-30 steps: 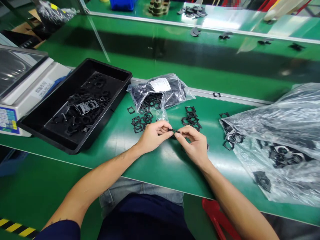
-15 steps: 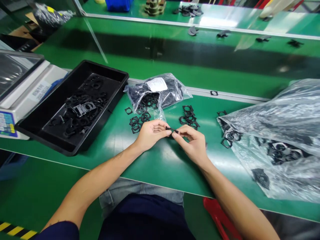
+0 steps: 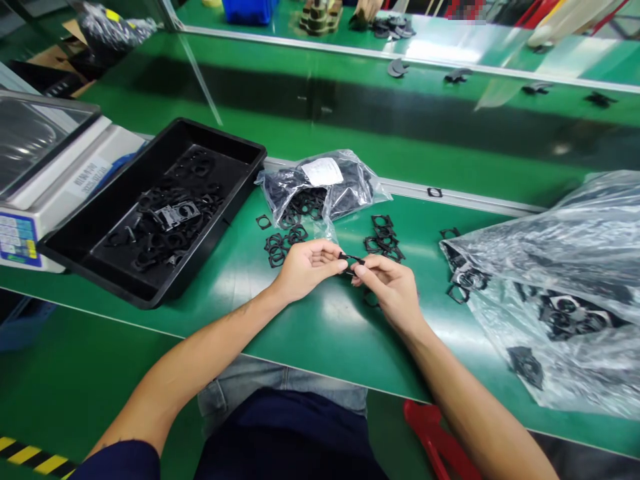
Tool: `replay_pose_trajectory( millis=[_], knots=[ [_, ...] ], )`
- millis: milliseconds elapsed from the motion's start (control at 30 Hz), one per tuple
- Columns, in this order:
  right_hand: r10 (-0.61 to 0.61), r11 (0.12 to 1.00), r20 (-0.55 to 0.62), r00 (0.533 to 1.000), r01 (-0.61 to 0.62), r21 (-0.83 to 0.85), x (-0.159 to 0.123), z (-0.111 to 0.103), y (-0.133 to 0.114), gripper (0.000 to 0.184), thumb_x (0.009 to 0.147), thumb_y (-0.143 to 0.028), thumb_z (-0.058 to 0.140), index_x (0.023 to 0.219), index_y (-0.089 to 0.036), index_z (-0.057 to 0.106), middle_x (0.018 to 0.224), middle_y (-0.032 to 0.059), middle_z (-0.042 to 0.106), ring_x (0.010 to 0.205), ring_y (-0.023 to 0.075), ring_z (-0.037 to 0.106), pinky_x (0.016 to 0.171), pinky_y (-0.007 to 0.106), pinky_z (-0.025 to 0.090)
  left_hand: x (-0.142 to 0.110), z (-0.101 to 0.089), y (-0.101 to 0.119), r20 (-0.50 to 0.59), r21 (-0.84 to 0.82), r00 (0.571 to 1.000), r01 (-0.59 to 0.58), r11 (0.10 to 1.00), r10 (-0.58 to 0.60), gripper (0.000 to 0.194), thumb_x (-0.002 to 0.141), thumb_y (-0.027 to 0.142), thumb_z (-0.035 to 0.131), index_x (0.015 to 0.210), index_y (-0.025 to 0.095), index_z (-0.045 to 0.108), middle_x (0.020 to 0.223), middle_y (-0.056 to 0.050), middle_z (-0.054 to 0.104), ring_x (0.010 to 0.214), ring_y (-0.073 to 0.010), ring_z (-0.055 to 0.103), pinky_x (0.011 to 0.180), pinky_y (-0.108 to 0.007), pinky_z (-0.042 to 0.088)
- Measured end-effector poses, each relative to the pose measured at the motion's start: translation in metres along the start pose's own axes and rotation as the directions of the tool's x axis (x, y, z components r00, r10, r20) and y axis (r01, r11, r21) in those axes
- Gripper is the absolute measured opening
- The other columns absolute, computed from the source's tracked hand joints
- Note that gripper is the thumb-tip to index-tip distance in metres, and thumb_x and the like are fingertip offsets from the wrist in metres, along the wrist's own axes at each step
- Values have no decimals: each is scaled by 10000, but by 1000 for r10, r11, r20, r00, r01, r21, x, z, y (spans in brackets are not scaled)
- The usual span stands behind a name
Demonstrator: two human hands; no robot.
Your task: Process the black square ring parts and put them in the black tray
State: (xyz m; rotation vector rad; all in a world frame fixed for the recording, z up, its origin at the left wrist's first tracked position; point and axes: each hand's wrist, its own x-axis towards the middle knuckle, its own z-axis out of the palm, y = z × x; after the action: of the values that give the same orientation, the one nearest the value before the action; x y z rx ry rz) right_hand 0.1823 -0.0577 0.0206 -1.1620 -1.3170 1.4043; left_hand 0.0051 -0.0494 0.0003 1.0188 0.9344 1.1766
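Note:
My left hand [image 3: 313,269] and my right hand [image 3: 393,287] meet above the green table, pinching a small black plastic frame [image 3: 351,259] from its two sides. Fingers cover much of it, so its full shape is hidden. Left of my hands lies a pile of black square frames with round openings [image 3: 278,249]. Another such pile [image 3: 384,238] sits just beyond my right hand. Behind both, a clear plastic bag [image 3: 357,190] with a white label is full of black parts. Under my right hand a loose black frame [image 3: 371,299] is partly covered.
A black tray [image 3: 165,283] of dark parts stands on the left, beside a white scale [image 3: 55,200]. On the right a large clear bag [image 3: 550,233] spills frames. A metal rail [image 3: 465,203] runs along the table's back. Another person's hand [image 3: 367,12] shows at the far bench.
The view has shifted slightly. My hands still hold the black frame, now tilted a little differently with more of it showing. Another person's hand has appeared at the far bench.

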Motion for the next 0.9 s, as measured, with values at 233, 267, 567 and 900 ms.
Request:
replay_pose_trajectory(
  millis=[233,267,567,900],
  knots=[
    [-72,995,19,997,74,-68,-1,-2,-4,375,756,-551,828,716,-208,682,715,1,636,611,132,596,644,279,531,1,-3,-2,94,-71,992,85,994,-78,408,657,409,899,866,113,712,738,-42,742,672,-151,725,698,-268,596],
    [-54,997,40,998,56,-60,-1,-2,-5,386,757,-562,822,712,-207,678,698,1,635,604,134,597,638,281,531,1,-3,-2,99,-87,992,92,992,-83,414,660,414,899,874,113,711,748,-47,748,682,-155,730,709,-275,602],
    [8,994,69,998,0,-108,-2,-1,-6,446,810,-606,751,654,-198,661,629,13,651,613,153,606,661,295,532,0,-1,2,71,-62,997,22,998,-18,403,676,434,891,860,124,710,729,-31,739,675,-139,721,699,-254,601],
    [-43,996,90,995,50,-71,-2,-3,-7,409,804,-577,777,667,-199,705,650,12,649,630,148,600,668,297,527,1,-6,3,140,-100,985,114,988,-100,442,669,449,895,887,112,711,769,-55,757,636,-150,719,666,-275,602]
  ],
)
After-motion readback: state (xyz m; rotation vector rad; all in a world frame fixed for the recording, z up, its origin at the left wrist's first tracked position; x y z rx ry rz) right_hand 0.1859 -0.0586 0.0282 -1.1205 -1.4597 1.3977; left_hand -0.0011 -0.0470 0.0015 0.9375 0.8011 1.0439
